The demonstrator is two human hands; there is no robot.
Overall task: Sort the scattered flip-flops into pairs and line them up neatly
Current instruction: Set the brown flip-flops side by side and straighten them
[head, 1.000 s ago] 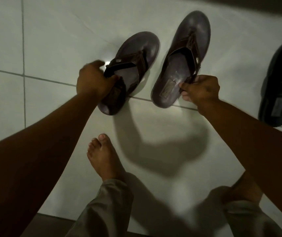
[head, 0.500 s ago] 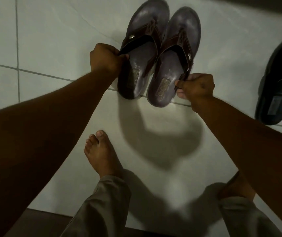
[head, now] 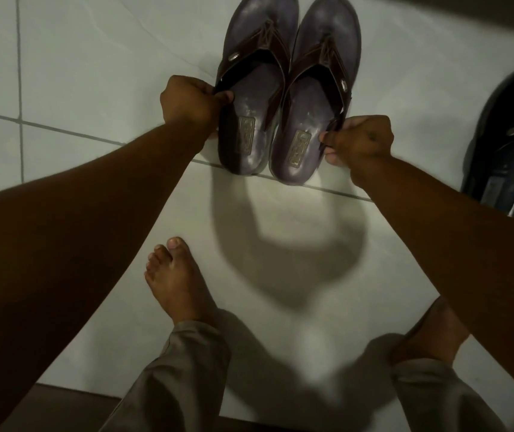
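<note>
Pair status: two brown flip-flops lie side by side between the hands, inner edges touching or nearly so, toes pointing away from the person, heels about level.
Left flip-flop [head: 254,98]: just right of the left hand, heel on the tile joint [head: 62,130].
Right flip-flop [head: 318,98]: just left of the right hand, heel slightly nearer the person.
Left hand [head: 188,102]: closed, pinching the outer strap and edge of the left flip-flop.
Right hand [head: 358,141]: closed, pinching the outer strap end of the right flip-flop.
Contact with floor: cannot tell whether the soles rest fully on the floor [head: 100,57] or are held a little off it.
Done (judged): this pair is matched and close to squared up.
Left (judged): release both, then deal with the black footwear [head: 511,145], which sits well to the right of the right hand and is cut off by the frame edge; whether it is paired cannot be told.
Open room: bare tile left of the left hand and between the pair and the bare feet [head: 178,282].
Edges: dark strip beyond the toes, far right; dark border behind the feet.
Risk (judged): little room between pair and black footwear for widening the row rightward.
</note>
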